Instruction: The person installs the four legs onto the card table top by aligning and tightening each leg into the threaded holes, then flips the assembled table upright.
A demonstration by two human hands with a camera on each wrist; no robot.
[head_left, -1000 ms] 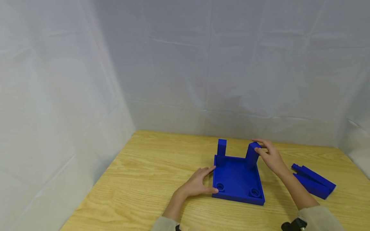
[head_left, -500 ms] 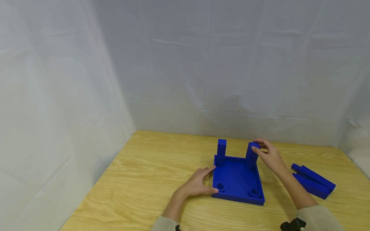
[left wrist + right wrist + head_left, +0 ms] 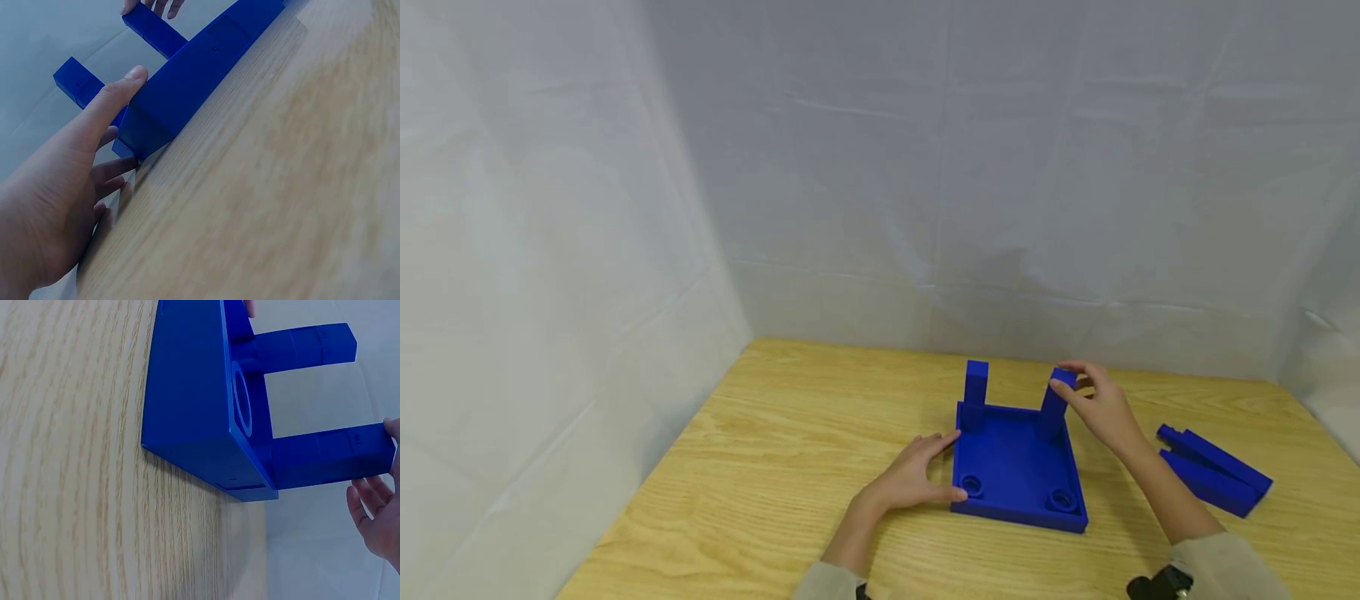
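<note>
A: Where is the blue tray (image 3: 1011,467) sitting?

B: On the wooden worktop (image 3: 775,467), right of its middle and toward the far edge. It lies flat, with two round sockets (image 3: 972,483) in its near corners and two blue posts rising from its far corners.

A: What is the right hand (image 3: 1101,408) doing?

B: Its thumb and fingertips pinch the top of the right post (image 3: 1054,404), which stands in the tray's far right corner, leaning slightly. The right wrist view shows the fingertips (image 3: 369,509) at that post's free end.

A: And the left post (image 3: 976,392)?

B: Upright in the far left corner, with no hand on it.

A: The left hand (image 3: 913,475)?

B: It rests on the worktop against the tray's left wall, fingers spread and fairly straight. The thumb touches the wall near the near left corner, and the fingers reach toward the far one. In the left wrist view the thumb (image 3: 115,94) lies flat along the blue wall, pressing rather than gripping.

A: Anything else on the worktop?

B: Two more blue pieces (image 3: 1213,471) lie side by side near the right edge, well apart from the tray. White cloth (image 3: 880,167) hangs behind and to the left
</note>
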